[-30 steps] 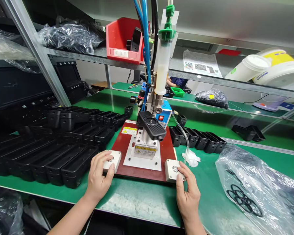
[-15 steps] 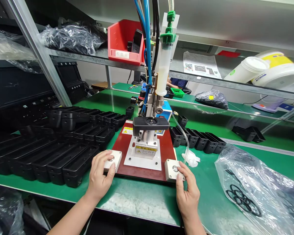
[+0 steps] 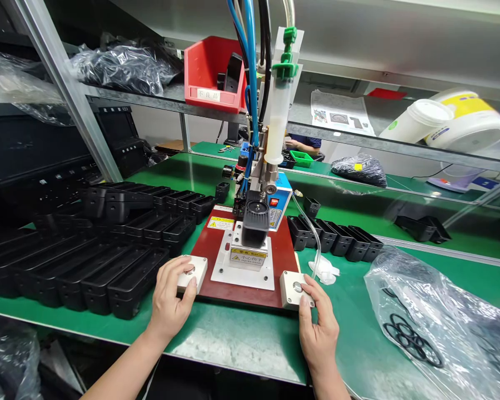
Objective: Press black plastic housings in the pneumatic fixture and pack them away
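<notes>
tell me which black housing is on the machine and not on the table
The black housing perched on the white fixture under the syringe; the other housings lie in rows on the green table.

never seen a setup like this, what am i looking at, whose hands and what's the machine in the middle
One view, from a camera on a person's head, looking down at their own bare hands at a green workbench. In the middle is a machine on a red-brown base plate: a white syringe hangs upright above a black plastic part seated on a metal fixture. Two white button boxes sit at the plate's front corners. The left hand rests on the left box, thumb on its button; the right hand touches the right box, thumb by its button. Neither holds anything loose. Rows of black housings lie left of the machine, a shorter row to its right, and a clear bag of black rings at far right.
</notes>
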Demonstrator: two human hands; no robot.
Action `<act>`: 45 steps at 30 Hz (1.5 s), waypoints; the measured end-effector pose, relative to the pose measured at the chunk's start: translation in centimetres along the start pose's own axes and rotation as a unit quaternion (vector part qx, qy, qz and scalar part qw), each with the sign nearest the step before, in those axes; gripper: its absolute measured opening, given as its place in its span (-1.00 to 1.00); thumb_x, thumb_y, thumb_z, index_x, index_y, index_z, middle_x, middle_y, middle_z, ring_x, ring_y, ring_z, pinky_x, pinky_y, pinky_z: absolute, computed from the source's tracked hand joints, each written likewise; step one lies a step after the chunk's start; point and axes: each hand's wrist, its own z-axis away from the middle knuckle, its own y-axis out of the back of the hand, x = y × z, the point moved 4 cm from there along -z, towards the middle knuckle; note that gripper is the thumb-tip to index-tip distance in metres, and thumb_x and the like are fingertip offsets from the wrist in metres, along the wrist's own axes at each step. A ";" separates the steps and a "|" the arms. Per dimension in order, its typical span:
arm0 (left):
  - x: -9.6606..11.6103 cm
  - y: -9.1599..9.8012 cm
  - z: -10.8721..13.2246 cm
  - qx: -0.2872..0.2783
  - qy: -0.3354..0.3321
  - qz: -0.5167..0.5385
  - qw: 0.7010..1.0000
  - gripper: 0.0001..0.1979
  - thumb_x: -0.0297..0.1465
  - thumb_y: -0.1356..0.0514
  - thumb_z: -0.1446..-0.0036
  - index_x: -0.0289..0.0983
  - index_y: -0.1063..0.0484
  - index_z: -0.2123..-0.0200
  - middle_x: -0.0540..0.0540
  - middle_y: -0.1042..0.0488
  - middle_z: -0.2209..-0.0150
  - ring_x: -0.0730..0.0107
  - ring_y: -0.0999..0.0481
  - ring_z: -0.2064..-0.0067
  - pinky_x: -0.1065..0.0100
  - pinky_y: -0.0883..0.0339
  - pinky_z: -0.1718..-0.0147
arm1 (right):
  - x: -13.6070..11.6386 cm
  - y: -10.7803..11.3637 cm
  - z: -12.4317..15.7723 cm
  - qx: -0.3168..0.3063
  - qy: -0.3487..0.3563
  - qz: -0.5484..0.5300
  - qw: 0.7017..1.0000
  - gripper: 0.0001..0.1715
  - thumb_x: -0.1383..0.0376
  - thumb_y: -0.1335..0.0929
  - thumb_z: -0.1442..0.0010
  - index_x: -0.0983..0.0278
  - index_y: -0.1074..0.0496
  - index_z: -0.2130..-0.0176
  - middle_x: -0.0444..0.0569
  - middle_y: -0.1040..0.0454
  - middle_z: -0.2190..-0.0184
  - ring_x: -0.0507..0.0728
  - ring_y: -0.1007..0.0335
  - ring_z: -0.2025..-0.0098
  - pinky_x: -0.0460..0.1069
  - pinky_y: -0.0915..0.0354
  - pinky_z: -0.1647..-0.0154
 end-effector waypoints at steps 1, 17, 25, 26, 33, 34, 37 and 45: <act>0.0 0.0 0.0 -0.001 0.001 0.000 1.000 -0.80 -0.46 -0.09 -0.23 -0.27 -0.32 0.07 -0.22 -0.41 0.04 0.12 -0.37 -0.05 0.05 -0.28 -0.01 | 0.0 0.0 0.0 0.001 0.000 0.000 1.000 -0.75 0.28 -0.26 -0.31 0.23 -0.41 0.04 0.08 -0.43 -0.05 0.22 -0.36 -0.09 0.17 -0.31 -0.04; 0.1 0.1 -0.1 0.000 0.006 -0.004 1.000 -0.79 -0.46 -0.09 -0.21 -0.26 -0.32 0.07 -0.22 -0.42 0.05 0.11 -0.39 -0.05 0.06 -0.30 -0.01 | -0.1 0.0 -0.1 -0.001 0.001 0.000 1.000 -0.75 0.28 -0.26 -0.30 0.23 -0.42 0.05 0.09 -0.43 -0.04 0.24 -0.36 -0.10 0.19 -0.32 -0.04; 0.1 0.1 0.0 -0.002 0.004 -0.006 1.000 -0.78 -0.46 -0.09 -0.21 -0.27 -0.32 0.06 -0.23 -0.41 0.04 0.10 -0.39 -0.04 0.05 -0.30 -0.01 | 0.0 0.1 0.0 -0.004 -0.007 -0.003 1.000 -0.74 0.27 -0.27 -0.29 0.24 -0.42 0.05 0.10 -0.42 -0.05 0.25 -0.36 -0.10 0.20 -0.33 -0.04; 0.1 0.1 0.0 0.000 0.004 -0.006 1.000 -0.79 -0.46 -0.10 -0.21 -0.27 -0.32 0.07 -0.23 -0.41 0.04 0.10 -0.40 -0.04 0.05 -0.30 -0.01 | 0.0 0.1 0.0 -0.004 -0.007 -0.003 1.000 -0.74 0.27 -0.27 -0.29 0.24 -0.42 0.05 0.10 -0.42 -0.05 0.25 -0.36 -0.10 0.20 -0.33 -0.04; 0.0 0.1 -0.1 0.000 0.009 -0.005 1.000 -0.79 -0.45 -0.10 -0.20 -0.26 -0.34 0.08 -0.22 -0.43 0.05 0.10 -0.41 -0.04 0.05 -0.31 -0.01 | 0.0 0.1 -0.1 -0.005 -0.005 -0.004 1.000 -0.75 0.27 -0.27 -0.29 0.23 -0.42 0.05 0.10 -0.42 -0.05 0.25 -0.36 -0.09 0.20 -0.33 -0.03; 0.1 0.1 0.0 0.000 0.008 -0.005 1.000 -0.79 -0.45 -0.10 -0.20 -0.26 -0.34 0.08 -0.22 -0.43 0.04 0.10 -0.41 -0.04 0.05 -0.31 -0.01 | 0.0 0.1 -0.1 -0.004 -0.007 -0.003 1.000 -0.74 0.27 -0.27 -0.30 0.23 -0.42 0.04 0.10 -0.42 -0.05 0.25 -0.36 -0.10 0.20 -0.32 -0.03; 0.2 0.1 0.0 -0.001 0.006 -0.006 1.000 -0.79 -0.44 -0.09 -0.21 -0.26 -0.33 0.07 -0.22 -0.42 0.05 0.10 -0.41 -0.04 0.04 -0.32 0.00 | -0.1 0.2 0.0 -0.004 -0.010 -0.002 1.000 -0.74 0.26 -0.27 -0.29 0.23 -0.42 0.05 0.10 -0.43 -0.05 0.25 -0.36 -0.09 0.20 -0.32 -0.04; -0.4 0.6 -0.3 0.003 -0.016 -0.018 1.000 -0.81 -0.43 -0.10 -0.20 -0.27 -0.35 0.10 -0.24 -0.44 0.08 0.06 -0.42 0.01 0.00 -0.33 0.03 | 0.2 -0.4 -0.5 0.011 0.005 0.009 1.000 -0.74 0.29 -0.27 -0.28 0.23 -0.42 0.05 0.10 -0.44 -0.04 0.23 -0.38 -0.08 0.19 -0.34 -0.04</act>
